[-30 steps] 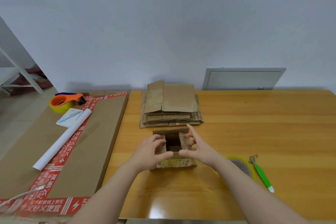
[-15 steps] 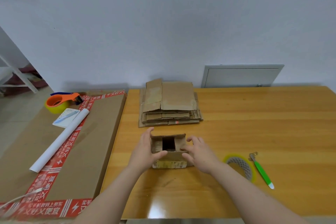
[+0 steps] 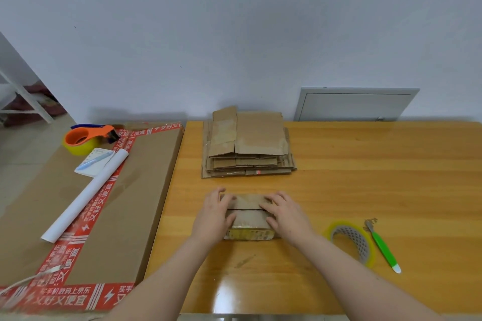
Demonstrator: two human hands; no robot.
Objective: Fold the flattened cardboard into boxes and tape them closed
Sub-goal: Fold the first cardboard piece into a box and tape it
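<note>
Head camera looks forward and down across table (image 3: 365, 190) toward wall (image 3: 234, 34).

one box (image 3: 248, 219), one cardboard stack (image 3: 249, 142), two tape rolls (image 3: 352, 241) (one in a dispenser (image 3: 87, 135)), one cutter (image 3: 382, 245).

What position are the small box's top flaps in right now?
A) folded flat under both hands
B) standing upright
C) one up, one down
A: the small box has its flaps lying flat and meeting at a seam, with the left hand and right hand pressing on them.

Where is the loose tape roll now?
In the head view, the tape roll lies on the wooden table, right of the small box, beside the green cutter.
</note>
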